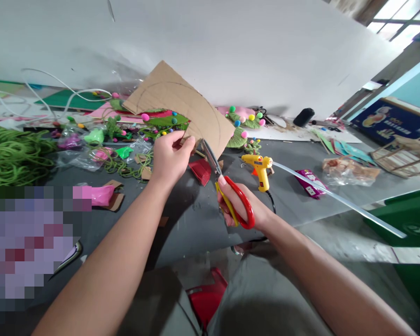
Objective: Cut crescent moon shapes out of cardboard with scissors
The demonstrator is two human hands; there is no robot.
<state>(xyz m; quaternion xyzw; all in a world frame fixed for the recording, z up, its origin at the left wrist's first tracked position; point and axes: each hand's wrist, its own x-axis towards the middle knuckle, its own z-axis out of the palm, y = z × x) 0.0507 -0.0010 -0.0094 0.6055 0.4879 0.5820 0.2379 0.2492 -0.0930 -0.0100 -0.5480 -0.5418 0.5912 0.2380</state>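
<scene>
My left hand (173,154) pinches the lower edge of a brown piece of cardboard (196,102), held up above the table. A curved pencil line runs across the cardboard, and its lower left side has a curved cut-out. My right hand (240,203) grips a pair of scissors (215,163) with red and yellow handles. The blades point up at the cardboard's lower edge, close to my left fingertips; whether they touch it I cannot tell. Below the cardboard lies a dark red piece (200,171).
A yellow glue gun (259,169) with a long glue stick (339,200) lies to the right, near a purple packet (311,183). Green yarn (16,154) is heaped at left. Colourful pompoms and leaf shapes sit behind the cardboard. A green bin (406,224) stands at right.
</scene>
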